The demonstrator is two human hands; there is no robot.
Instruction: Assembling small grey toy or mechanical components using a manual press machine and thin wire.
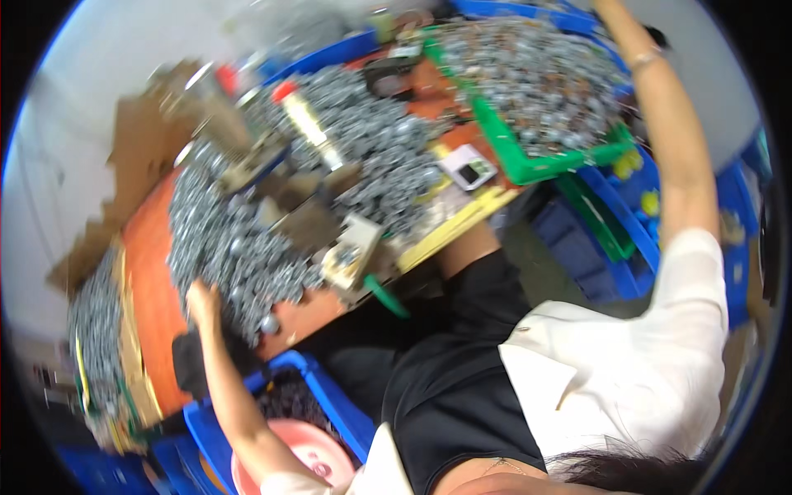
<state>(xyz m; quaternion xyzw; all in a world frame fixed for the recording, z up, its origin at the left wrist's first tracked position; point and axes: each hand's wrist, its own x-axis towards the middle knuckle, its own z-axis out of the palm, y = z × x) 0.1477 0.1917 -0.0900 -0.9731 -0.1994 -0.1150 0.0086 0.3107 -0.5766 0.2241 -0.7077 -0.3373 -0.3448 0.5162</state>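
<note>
The picture is tilted and blurred. My left hand [202,302] reaches up from the lower left and rests at the near edge of a wide heap of small grey metal parts [239,239] on an orange table [153,297]; its fingers are too blurred to read. My right arm stretches to the top right, past a green tray [528,169] heaped with similar parts. Only the back of my right hand [615,23] shows at the top edge, with its fingers cut off.
A small metal fixture [351,247] stands mid-table, with a red-capped bottle [305,120] and a white handheld device [468,167] behind it. Blue bins [615,247] sit at right. A blue bin [330,396] and a pink bowl [289,462] lie below my left arm. Cardboard [140,157] stands at left.
</note>
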